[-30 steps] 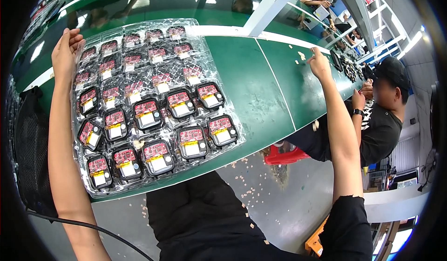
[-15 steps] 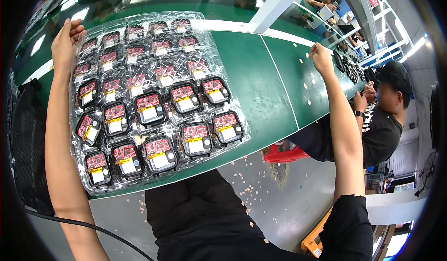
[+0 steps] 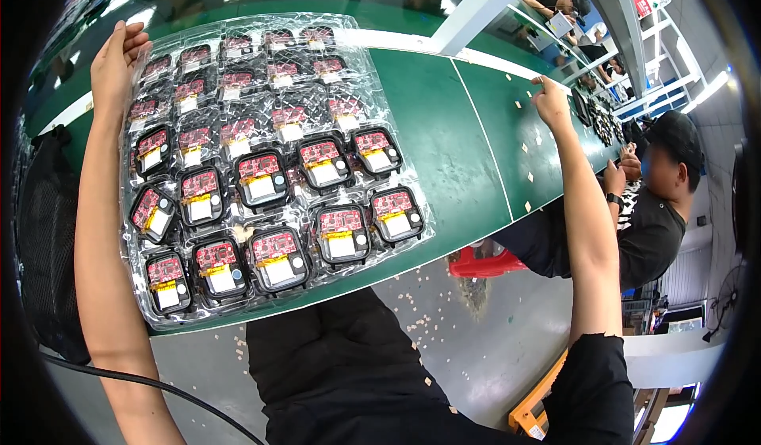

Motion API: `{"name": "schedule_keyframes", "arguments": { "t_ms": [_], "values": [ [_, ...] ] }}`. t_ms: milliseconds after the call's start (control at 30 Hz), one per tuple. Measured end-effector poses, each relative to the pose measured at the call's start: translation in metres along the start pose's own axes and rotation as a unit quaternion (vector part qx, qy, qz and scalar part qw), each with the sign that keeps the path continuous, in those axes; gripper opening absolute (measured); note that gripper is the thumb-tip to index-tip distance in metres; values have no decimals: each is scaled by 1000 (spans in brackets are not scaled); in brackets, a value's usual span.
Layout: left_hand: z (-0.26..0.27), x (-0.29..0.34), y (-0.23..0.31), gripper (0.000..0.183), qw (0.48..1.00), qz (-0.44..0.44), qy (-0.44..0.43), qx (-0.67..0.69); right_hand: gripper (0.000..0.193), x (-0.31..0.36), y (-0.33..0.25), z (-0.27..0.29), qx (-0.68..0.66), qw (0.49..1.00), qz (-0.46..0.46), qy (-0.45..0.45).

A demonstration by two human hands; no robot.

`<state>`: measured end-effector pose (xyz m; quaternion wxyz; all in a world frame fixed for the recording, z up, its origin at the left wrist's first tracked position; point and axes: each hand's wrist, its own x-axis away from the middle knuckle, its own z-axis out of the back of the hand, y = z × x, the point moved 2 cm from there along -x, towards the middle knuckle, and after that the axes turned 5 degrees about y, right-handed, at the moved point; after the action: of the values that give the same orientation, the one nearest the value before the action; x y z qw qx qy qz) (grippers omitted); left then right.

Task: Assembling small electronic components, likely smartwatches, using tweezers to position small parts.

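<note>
in our left grip (image 3: 120, 60), the fingers bend loosely, half open, with nothing visible between them; it sits just beside the far left corner of a clear plastic tray (image 3: 367, 88), though we cannot tell whether it touches it. our right grip (image 3: 550, 105) is partly curled, thumb and forefinger close together, and we cannot tell whether it pinches anything; small beige chips (image 3: 525, 149) lie near it.

the tray lies at the left of the green surface (image 3: 432, 128), filled with black housings (image 3: 260, 177) bearing red circuit boards, the far rows hazier under clear plastic. a grey post (image 3: 483, 5) rises behind, and a black mesh bag (image 3: 51, 247) hangs at our left. to our right sits a co-worker (image 3: 654, 215) in a black cap, near a red stool (image 3: 479, 260); more bits dot the grey floor (image 3: 468, 366).

a second ago the chips by our right hand were clustered; now they are strung in a loose line toward us. our left hand keeps to the same corner.
</note>
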<state>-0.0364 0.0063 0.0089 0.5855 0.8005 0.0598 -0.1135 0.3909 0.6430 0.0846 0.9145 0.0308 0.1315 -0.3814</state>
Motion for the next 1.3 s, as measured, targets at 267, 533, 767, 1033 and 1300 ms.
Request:
{"name": "schedule_keyframes", "arguments": {
  "t_ms": [267, 533, 767, 1033, 1300],
  "values": [
    [3, -1, 0, 41, 1000, 10, -1, -3, 59, 2, -25, 4, 68, 997, -29, -10],
    [-3, 3, 1, 42, 1000, -1, 8, -2, 67, 15, -36, -13, -70, 973, 217, 19],
    [-10, 4, 0, 41, 1000, 3, 7, 11, 63, 27, -31, 14, -51, 980, 171, 85],
    [2, 1, 0, 44, 1000, -5, 0, -16, 51, 82, -45, 24, 34, 999, 24, 31],
    [-4, 1, -2, 41, 1000, 4, -8, -14, 51, 117, 4, 36, 61, 997, 15, 53]
  ]
}}
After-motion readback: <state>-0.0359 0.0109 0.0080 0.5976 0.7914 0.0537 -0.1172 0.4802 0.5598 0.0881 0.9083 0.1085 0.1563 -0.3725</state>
